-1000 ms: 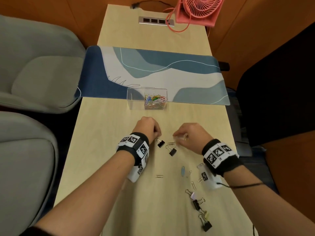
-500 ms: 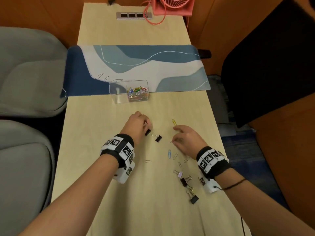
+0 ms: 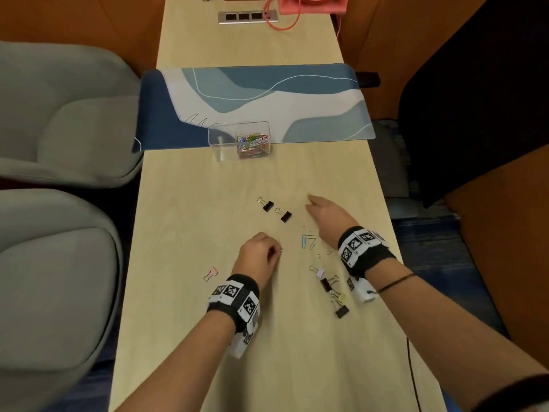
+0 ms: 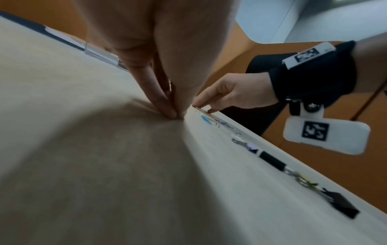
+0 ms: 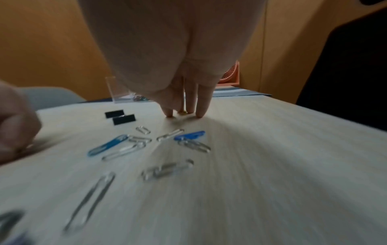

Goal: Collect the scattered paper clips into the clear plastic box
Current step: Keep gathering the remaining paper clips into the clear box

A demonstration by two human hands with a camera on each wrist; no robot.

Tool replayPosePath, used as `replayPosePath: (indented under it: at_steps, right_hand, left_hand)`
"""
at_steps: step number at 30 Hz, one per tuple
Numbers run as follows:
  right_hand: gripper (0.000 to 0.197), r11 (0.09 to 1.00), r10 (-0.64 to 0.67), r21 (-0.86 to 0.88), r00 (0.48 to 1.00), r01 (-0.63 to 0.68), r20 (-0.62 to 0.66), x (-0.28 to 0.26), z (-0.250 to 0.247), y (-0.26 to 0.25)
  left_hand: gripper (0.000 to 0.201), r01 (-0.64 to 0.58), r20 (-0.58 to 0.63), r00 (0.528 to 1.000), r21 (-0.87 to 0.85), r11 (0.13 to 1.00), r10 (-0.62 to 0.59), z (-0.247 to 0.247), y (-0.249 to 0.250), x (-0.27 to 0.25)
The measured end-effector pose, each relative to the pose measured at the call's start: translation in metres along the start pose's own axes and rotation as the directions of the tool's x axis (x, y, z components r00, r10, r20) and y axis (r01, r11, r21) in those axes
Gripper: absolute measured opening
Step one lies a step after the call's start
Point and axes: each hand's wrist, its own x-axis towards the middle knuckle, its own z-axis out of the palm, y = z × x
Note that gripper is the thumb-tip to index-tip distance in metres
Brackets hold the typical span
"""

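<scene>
The clear plastic box stands at the mat's near edge, with colourful paper clips in its right compartment. My left hand is at mid-table, thumb and forefinger pinching a small paper clip against the wood; the left wrist view shows the fingertips pressed together. My right hand reaches further out, its straight fingers touching a yellow paper clip on the table. Several loose paper clips, one of them blue, lie between the hands.
Two black binder clips lie ahead of my left hand. A pink one lies to its left. Several more binder clips trail toward me under the right wrist. A blue patterned mat and a red fan are beyond the box.
My left hand let go of a black binder clip and drew back toward me onto the small paper clip. My right hand reached forward to the yellow clip.
</scene>
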Motion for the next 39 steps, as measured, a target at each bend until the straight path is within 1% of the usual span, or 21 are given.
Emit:
replayPosePath:
  at_steps: [3,5,6,7,8,10,11,13,14,16,18,20,21,23,25,27,29,32,34,37,39]
  right_hand:
    - [0.061,0.998,-0.053,-0.034,0.998,0.053,0.025,-0.032,0.004,-0.005]
    - [0.060,0.997,-0.072,0.018,0.997,0.071,0.039,-0.051,0.007,-0.003]
    - [0.057,0.996,-0.067,0.056,0.998,0.066,0.014,-0.059,0.009,0.001]
    - [0.052,0.995,-0.038,0.096,0.999,0.041,-0.032,-0.066,0.009,0.006]
    - [0.046,0.990,0.021,0.143,0.995,-0.008,-0.094,-0.073,0.009,0.012]
    - [0.038,0.960,0.187,0.240,0.966,-0.141,-0.179,-0.087,0.008,0.024]
    - [0.037,0.941,0.268,0.258,0.949,-0.221,-0.165,-0.094,0.010,0.028]
    - [0.042,0.907,0.377,0.237,0.922,-0.349,-0.085,-0.106,0.018,0.032]
    - [0.046,0.894,0.405,0.240,0.912,-0.379,-0.070,-0.109,0.024,0.032]
    - [0.052,0.880,0.420,0.282,0.904,-0.383,-0.084,-0.112,0.033,0.025]
    - [0.058,0.899,0.376,0.287,0.918,-0.329,-0.126,-0.110,0.037,0.017]
    - [0.064,0.934,0.305,0.237,0.941,-0.266,-0.147,-0.106,0.039,0.011]
    - [0.066,0.952,0.267,0.191,0.953,-0.239,-0.140,-0.102,0.041,0.009]
    - [0.068,0.981,0.191,0.042,0.977,-0.188,-0.100,-0.095,0.044,0.005]
    - [0.071,0.987,0.125,-0.098,0.991,-0.130,-0.057,-0.092,0.046,0.004]
    - [0.071,0.988,0.105,-0.110,0.994,-0.109,-0.038,-0.094,0.044,0.004]
    - [0.067,0.991,0.067,-0.117,0.997,-0.070,-0.034,-0.097,0.039,0.003]
    - [0.052,0.977,0.025,-0.211,1.000,-0.022,0.012,-0.097,0.028,0.000]
    - [0.039,0.960,0.002,-0.279,0.998,0.015,0.062,-0.092,0.020,-0.003]
    - [0.027,0.927,-0.028,-0.366,0.988,0.084,0.155,-0.085,0.008,-0.007]
    - [0.024,0.905,-0.036,-0.407,0.978,0.119,0.206,-0.082,0.002,-0.010]
  left_hand:
    - [0.012,-0.015,-0.037,0.999,-0.029,0.999,0.014,0.013,0.007,-0.004]
    - [0.012,-0.031,-0.051,0.998,-0.049,0.998,0.029,0.022,0.014,-0.005]
    - [0.015,-0.038,-0.054,0.998,-0.052,0.998,0.035,0.026,0.017,-0.004]
    - [0.022,-0.043,-0.041,0.998,-0.047,0.998,0.041,0.030,0.021,-0.004]
    - [0.032,-0.049,-0.012,0.999,-0.030,0.998,0.049,0.032,0.026,-0.004]
    - [0.053,-0.071,0.070,0.995,0.017,0.997,0.069,0.035,0.035,-0.003]
    - [0.061,-0.077,0.103,0.992,0.036,0.996,0.073,0.036,0.038,-0.002]
    - [0.069,-0.098,0.133,0.987,0.076,0.992,0.087,0.040,0.044,0.002]
    - [0.068,-0.113,0.135,0.986,0.101,0.988,0.099,0.042,0.046,0.004]
    - [0.063,-0.140,0.138,0.983,0.163,0.977,0.118,0.046,0.050,0.008]
    - [0.058,-0.165,0.133,0.982,0.228,0.960,0.137,0.050,0.054,0.011]
    - [0.053,-0.173,0.122,0.982,0.261,0.950,0.145,0.051,0.056,0.014]
    - [0.048,-0.174,0.117,0.982,0.271,0.947,0.147,0.052,0.056,0.014]
    - [0.034,-0.180,0.108,0.982,0.283,0.942,0.155,0.052,0.053,0.016]
    - [0.023,-0.180,0.097,0.982,0.266,0.947,0.160,0.050,0.049,0.018]
    - [0.016,-0.186,0.098,0.981,0.256,0.949,0.166,0.048,0.045,0.020]
    - [0.011,-0.206,0.114,0.977,0.282,0.937,0.180,0.047,0.042,0.021]
    - [0.014,-0.235,0.146,0.969,0.306,0.923,0.199,0.045,0.041,0.018]
    - [0.018,-0.291,0.186,0.954,0.374,0.881,0.236,0.042,0.041,0.014]
    - [0.040,-0.350,0.286,0.928,0.445,0.824,0.240,0.035,0.037,0.008]
    - [0.044,-0.351,0.320,0.921,0.432,0.831,0.223,0.032,0.038,0.008]
